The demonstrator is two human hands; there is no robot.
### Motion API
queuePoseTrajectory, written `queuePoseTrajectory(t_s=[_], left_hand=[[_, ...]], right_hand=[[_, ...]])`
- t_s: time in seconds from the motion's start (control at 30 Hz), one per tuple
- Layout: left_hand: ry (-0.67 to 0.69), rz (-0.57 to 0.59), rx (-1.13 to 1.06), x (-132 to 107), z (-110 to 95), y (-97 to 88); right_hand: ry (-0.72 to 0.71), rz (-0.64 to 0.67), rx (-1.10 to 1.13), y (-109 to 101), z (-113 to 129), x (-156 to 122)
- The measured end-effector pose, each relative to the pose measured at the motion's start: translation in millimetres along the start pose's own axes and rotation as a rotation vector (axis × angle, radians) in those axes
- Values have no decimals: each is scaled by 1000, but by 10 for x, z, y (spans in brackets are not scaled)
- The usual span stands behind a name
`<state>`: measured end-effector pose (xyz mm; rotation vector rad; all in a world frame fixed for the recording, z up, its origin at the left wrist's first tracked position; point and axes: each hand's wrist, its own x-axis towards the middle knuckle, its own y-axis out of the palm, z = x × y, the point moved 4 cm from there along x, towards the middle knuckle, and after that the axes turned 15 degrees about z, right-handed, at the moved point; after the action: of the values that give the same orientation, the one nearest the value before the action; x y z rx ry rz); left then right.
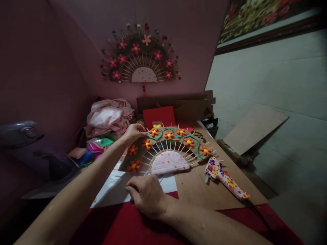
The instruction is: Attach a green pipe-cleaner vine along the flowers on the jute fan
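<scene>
A half-round, fan-shaped craft piece [170, 160] rests tilted on the table, made of twine-wrapped arch, thin sticks and a dotted white centre. Orange flowers with yellow middles and a wavy green cord decorate its arch. My left hand [135, 133] pinches the arch's upper left edge. In front of the piece's lower edge is my right hand [149, 195], its fingers curled closed; whatever they hold, if anything, is hidden. To the right lies a glue gun [226, 178] covered in flower-patterned material, its cord running off toward the front.
Brown cardboard [201, 190], white paper [114, 187] and a red cloth [112, 224] cover the table. Pink fabric [109, 115] and coloured bags [98, 146] are piled at back left. A similar fan decoration [144, 73] with pink flowers hangs on the wall. Cardboard [255, 129] leans right.
</scene>
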<state>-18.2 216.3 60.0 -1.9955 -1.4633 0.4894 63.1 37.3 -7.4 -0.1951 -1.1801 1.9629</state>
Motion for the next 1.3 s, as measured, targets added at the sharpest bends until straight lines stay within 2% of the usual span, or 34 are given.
queuePoseTrajectory(t_s=[0.13,0.37,0.73,1.07,1.3], left_hand=[[17,37,2,-9,3,-45],[55,92,140,21,30,-39],[92,90,335,-29,-175,-53],[99,115,238,190,85,-24],[112,110,173,145,28,-14]], right_hand=[[-4,-3,10,11,-5,-5],[-4,-2,9,5,5,1],[2,5,1,2,-1,0],[9,9,-7,-12,9,-1],[10,27,-5,1,4,0]])
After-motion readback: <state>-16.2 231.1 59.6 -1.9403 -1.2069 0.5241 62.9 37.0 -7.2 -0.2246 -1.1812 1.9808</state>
